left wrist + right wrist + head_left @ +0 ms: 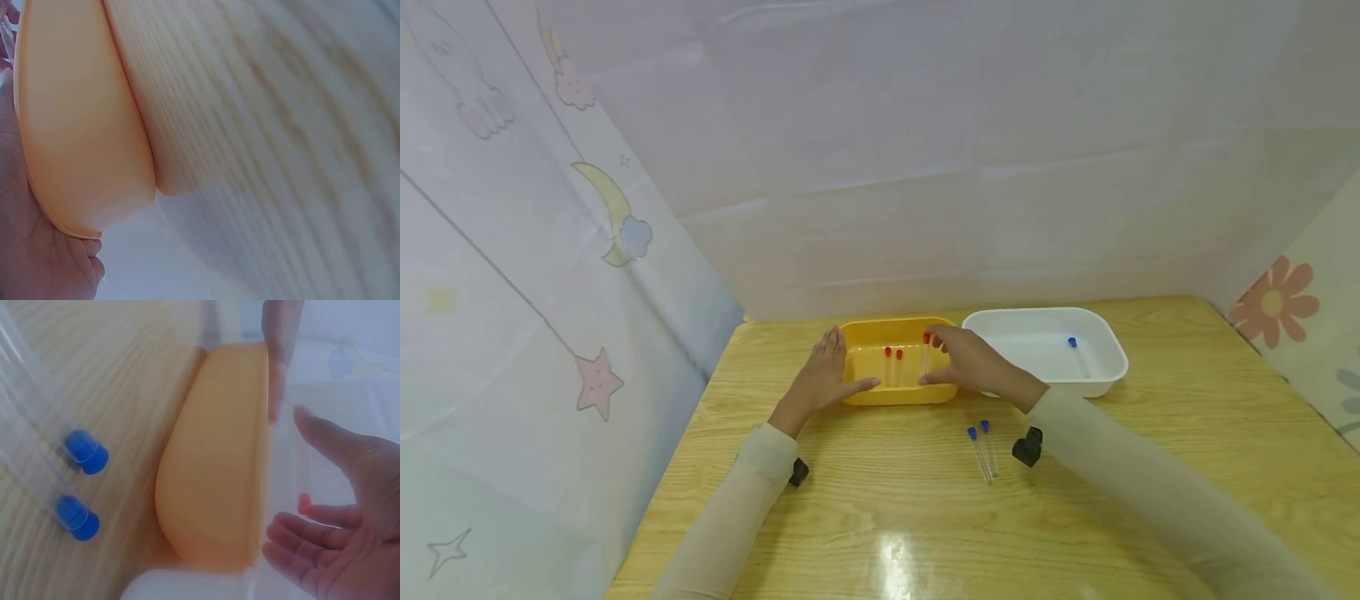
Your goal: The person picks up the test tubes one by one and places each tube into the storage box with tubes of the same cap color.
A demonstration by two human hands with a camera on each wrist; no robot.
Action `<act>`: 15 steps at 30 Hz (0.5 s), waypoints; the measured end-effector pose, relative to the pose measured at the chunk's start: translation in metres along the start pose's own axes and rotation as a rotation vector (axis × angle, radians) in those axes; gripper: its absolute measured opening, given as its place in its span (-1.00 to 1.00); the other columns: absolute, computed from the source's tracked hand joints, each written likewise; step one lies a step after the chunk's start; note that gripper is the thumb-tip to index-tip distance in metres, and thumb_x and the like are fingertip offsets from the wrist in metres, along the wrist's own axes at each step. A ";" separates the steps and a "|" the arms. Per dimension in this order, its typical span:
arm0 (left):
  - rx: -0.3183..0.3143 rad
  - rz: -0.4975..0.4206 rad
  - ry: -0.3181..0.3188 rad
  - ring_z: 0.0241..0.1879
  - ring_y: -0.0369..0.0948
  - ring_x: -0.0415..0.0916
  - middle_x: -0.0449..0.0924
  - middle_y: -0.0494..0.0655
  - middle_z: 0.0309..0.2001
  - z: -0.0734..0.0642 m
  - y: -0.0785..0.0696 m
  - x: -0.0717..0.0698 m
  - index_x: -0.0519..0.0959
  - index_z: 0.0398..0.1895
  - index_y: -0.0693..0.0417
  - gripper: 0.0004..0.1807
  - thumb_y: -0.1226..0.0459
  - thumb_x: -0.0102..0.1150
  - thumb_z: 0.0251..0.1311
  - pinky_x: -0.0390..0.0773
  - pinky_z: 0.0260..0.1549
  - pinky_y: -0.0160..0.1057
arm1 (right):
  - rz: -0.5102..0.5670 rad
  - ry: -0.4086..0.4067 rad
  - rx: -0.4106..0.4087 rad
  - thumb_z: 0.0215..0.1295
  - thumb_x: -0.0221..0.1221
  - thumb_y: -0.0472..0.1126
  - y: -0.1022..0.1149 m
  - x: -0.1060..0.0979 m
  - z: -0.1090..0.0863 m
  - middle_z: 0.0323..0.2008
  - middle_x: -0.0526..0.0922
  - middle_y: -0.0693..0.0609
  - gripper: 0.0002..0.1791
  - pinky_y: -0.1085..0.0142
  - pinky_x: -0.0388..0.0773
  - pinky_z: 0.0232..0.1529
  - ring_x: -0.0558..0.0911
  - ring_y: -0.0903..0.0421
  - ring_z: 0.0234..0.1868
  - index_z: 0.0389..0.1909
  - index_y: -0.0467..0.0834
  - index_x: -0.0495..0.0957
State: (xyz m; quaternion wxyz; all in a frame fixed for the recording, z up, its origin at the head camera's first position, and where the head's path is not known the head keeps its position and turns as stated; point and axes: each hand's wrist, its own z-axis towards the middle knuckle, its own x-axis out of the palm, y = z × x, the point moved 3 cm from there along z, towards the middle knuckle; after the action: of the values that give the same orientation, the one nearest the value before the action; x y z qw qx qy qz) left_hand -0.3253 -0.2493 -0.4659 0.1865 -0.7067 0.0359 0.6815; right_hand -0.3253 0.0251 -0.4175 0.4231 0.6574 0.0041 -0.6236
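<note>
My right hand (966, 360) is over the right end of a yellow plastic tray (898, 397). It holds a red-capped test tube (926, 354) lengthwise between thumb and index finger, the index finger at the red cap (304, 503). In the right wrist view the other fingers are spread beside it. Two more red-capped tubes (893, 367) lie inside the tray. My left hand (822, 375) rests against the tray's left end, fingers straight, thumb stretched along the front rim. The left wrist view shows the palm against the tray's rim (25, 144).
A white tray (1045, 388) stands right of the yellow one, with a blue-capped tube (1077, 353) inside. Two blue-capped tubes (983, 454) lie on the wooden table (880, 492) in front. Printed cloth walls (880, 167) rise behind and at both sides.
</note>
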 end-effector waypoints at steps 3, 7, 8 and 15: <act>0.003 -0.001 -0.001 0.61 0.04 -0.42 -0.48 0.17 0.61 0.000 0.001 0.000 -0.25 0.60 0.35 0.38 -0.58 -0.18 0.14 -0.32 0.54 -0.03 | 0.008 -0.001 0.005 0.08 0.51 0.14 -0.001 0.004 0.005 0.06 0.61 -0.18 -0.14 0.02 0.60 0.04 0.60 -0.10 0.05 0.27 -0.28 0.44; 0.005 0.011 -0.003 0.61 0.04 -0.42 -0.46 0.18 0.62 -0.001 0.003 0.000 -0.26 0.60 0.35 0.40 -0.61 -0.23 0.11 -0.31 0.54 -0.01 | 0.013 0.018 0.001 0.10 0.51 0.11 -0.001 0.009 0.010 0.09 0.60 -0.26 -0.15 -0.01 0.59 0.05 0.59 -0.17 0.07 0.27 -0.30 0.43; 0.006 0.010 -0.004 0.61 0.04 -0.41 -0.45 0.19 0.62 -0.001 0.003 0.000 -0.25 0.60 0.35 0.40 -0.61 -0.23 0.11 -0.30 0.54 0.00 | 0.010 0.025 0.001 0.11 0.50 0.11 -0.001 0.010 0.012 0.10 0.59 -0.26 -0.14 -0.01 0.59 0.05 0.59 -0.17 0.08 0.28 -0.31 0.43; -0.001 0.015 -0.008 0.61 0.07 -0.38 -0.44 0.19 0.62 -0.001 0.004 0.000 -0.23 0.60 0.35 0.38 -0.59 -0.21 0.14 -0.29 0.54 -0.01 | -0.011 0.066 0.028 0.11 0.49 0.14 0.001 0.016 0.020 0.15 0.58 -0.28 -0.05 -0.01 0.59 0.08 0.58 -0.21 0.12 0.35 -0.35 0.37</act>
State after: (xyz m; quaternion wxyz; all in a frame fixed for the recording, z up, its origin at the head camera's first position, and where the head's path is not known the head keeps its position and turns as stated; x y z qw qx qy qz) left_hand -0.3256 -0.2536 -0.4666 0.1812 -0.7036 0.0404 0.6859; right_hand -0.3372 0.0052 -0.4276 0.4101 0.6835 0.0130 -0.6037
